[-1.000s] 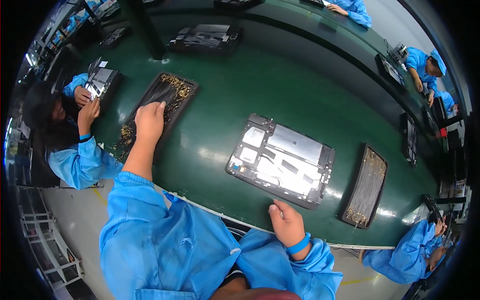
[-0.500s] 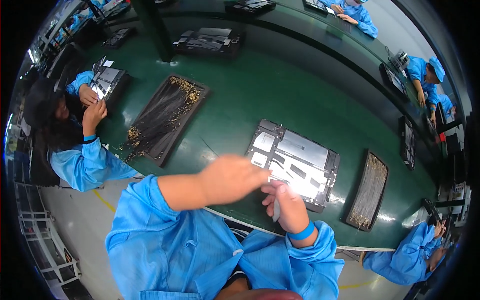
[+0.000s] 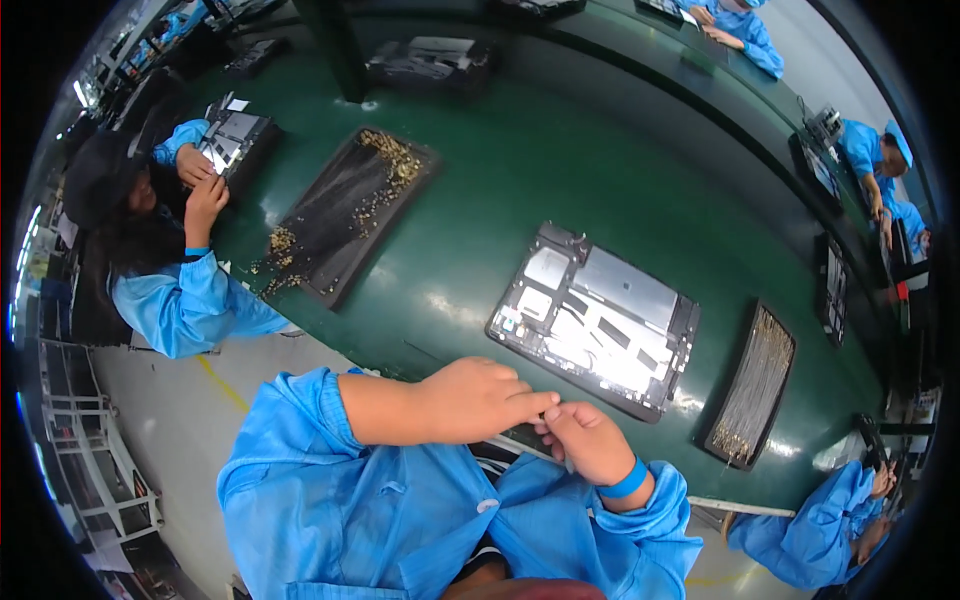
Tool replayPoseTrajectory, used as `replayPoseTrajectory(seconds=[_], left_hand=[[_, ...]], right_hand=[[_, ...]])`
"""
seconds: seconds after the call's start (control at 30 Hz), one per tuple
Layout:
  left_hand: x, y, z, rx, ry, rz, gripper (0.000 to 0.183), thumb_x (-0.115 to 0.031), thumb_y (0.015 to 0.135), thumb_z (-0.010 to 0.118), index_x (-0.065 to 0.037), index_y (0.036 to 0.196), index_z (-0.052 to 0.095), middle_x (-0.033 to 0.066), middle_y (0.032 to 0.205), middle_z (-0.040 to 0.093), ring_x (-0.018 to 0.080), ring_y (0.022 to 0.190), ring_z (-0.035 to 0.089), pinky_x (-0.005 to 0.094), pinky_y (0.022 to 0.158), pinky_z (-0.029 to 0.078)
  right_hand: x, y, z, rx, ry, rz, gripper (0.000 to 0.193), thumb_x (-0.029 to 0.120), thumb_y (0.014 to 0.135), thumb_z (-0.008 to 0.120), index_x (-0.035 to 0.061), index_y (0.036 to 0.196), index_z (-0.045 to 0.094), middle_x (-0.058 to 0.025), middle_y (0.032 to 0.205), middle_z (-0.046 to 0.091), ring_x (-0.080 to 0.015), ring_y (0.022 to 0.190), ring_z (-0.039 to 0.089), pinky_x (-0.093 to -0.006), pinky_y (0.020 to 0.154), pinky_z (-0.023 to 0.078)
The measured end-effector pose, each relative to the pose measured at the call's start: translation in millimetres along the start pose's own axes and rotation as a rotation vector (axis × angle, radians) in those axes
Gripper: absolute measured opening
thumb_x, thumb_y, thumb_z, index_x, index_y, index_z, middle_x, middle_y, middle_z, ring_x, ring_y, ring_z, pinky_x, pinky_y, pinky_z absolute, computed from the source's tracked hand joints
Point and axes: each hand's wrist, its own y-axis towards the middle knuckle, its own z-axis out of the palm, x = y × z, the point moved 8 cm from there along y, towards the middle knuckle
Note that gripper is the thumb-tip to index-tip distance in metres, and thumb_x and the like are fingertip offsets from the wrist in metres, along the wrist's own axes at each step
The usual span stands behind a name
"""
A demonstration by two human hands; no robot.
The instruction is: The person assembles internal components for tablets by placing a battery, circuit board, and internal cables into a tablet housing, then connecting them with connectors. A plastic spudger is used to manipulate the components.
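Note:
My left hand (image 3: 475, 400) and my right hand (image 3: 592, 442) meet fingertip to fingertip just in front of the table's near edge. The fingers of both are pinched together, and whatever lies between them is too small to make out. My right wrist wears a blue band (image 3: 625, 478). Just beyond my hands, a flat electronic device with its inside exposed (image 3: 625, 285) lies on the green table (image 3: 470, 190). Silver panels, bright white strips and a black frame show on it; neither hand touches it.
Left of centre stands a dark tray (image 3: 395, 225) of thin black strands with gold ends, some spilling over its near corner. A smaller tray (image 3: 750, 385) of lined-up strands sits at right. A co-worker (image 3: 190, 290) handles a similar device (image 3: 235, 140) at far left.
My left hand has come down and toward me, off the device's near edge, and is less blurred. My right hand has shifted slightly nearer me and right. The view has shifted a little.

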Motion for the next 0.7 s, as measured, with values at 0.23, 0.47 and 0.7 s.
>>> replayPoseTrajectory(seconds=[0.23, 0.47, 0.7], left_hand=[[9, 2, 1, -0.229, -0.014, -0.070, 0.019, -0.010, 0.063, 0.057, -0.008, 0.082, 0.056, 0.0012, 0.065, 0.049, 0.0180, 0.063, 0.048, 0.0288, 0.052, 0.040], [37, 16, 2, -0.366, 0.213, -0.214, 0.012, -0.009, 0.066, 0.057, -0.007, 0.078, 0.054, 0.0033, 0.074, 0.051, 0.0209, 0.077, 0.049, 0.0324, 0.067, 0.039], [42, 16, 12, -0.220, 0.169, -0.304, 0.018, -0.007, 0.066, 0.061, -0.007, 0.083, 0.056, 0.0046, 0.084, 0.054, 0.0237, 0.087, 0.048, 0.0348, 0.077, 0.036]], right_hand=[[0, 6, -11, -0.065, 0.162, -0.046, 0.030, 0.033, 0.080, 0.051, 0.0033, 0.076, 0.053, -0.0013, 0.063, 0.050, -0.0070, 0.051, 0.043, -0.0189, 0.044, 0.035], [39, 4, -56, -0.483, 0.545, -0.481, 0.023, 0.018, 0.082, 0.048, 0.0007, 0.097, 0.045, -0.0079, 0.074, 0.054, -0.0115, 0.055, 0.048, -0.0214, 0.047, 0.040], [66, -10, -58, -0.799, 0.142, -0.980, 0.025, 0.013, 0.086, 0.039, -0.0009, 0.108, 0.038, -0.0120, 0.092, 0.055, -0.0121, 0.067, 0.050, -0.0229, 0.059, 0.044]])
